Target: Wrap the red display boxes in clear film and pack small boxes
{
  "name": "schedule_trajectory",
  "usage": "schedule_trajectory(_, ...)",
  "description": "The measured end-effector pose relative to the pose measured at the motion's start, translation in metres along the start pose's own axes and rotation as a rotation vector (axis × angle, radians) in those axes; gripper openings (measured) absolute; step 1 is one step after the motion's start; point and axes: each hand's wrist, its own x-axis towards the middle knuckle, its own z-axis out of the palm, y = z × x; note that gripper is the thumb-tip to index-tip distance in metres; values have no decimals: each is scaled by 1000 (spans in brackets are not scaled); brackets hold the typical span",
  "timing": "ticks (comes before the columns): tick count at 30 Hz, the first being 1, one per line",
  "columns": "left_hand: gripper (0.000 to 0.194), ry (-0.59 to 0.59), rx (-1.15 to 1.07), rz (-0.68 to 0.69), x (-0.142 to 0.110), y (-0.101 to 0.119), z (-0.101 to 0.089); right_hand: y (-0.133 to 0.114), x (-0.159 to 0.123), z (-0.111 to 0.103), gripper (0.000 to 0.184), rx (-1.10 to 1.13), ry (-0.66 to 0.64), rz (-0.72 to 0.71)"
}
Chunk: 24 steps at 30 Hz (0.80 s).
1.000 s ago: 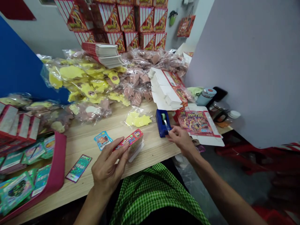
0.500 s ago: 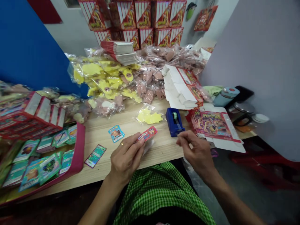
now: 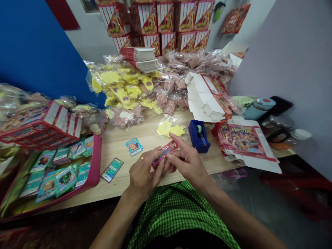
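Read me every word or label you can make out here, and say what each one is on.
"我的刀", then one unclear character: flat printed carton.
Yellow logo on stacked red cartons: too small to read.
Red card: too small to read.
Green foil card: too small to read.

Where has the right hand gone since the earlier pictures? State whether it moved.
Yes: the right hand moved left, past the blue tape dispenser, to the red card.

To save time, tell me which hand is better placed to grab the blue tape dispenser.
Right, probably: your right hand sits closer to the blue tape dispenser, while your left hand holds the red card packet farther away.
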Motion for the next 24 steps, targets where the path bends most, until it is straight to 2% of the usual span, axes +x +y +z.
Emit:
schedule_trajectory(4, 29, -71, -25, 13, 3, -1, -2, 4, 3, 1, 91, -3, 16, 3)
schedule_trajectory(9, 24, -199, -267, -215, 17, -1, -10, 11, 2, 1, 97, 34, 41, -18)
schedule_trajectory(11, 15, -231, -322, -280, 26, -1, -10, 16, 2, 3, 99, 43, 66, -12)
schedule_trajectory(13, 6, -260, -321, -338, 35, -1, -8, 20, 2, 5, 99, 45, 96, -12)
schedule_trajectory(15, 10, -302, -294, -384, 41, -1, -5, 24, 3, 7, 99, 55, 124, -16)
schedule_trajectory(18, 10, -321, -244, -357, 44, 1, -5, 26, 3, 4, 98, 43, 101, 9)
schedule_trajectory(20, 11, -229, -187, -380, 38, -2, -10, 25, 6, -6, 90, -129, 81, 37)
schedule_trajectory(21, 12, -165, -158, -448, 31, -4, -14, 24, 9, -13, 83, -309, 82, 43)
schedule_trajectory(24, 24, 2, -121, -775, -3, -15, -24, 21, 26, -35, 66, -1107, 92, 18)
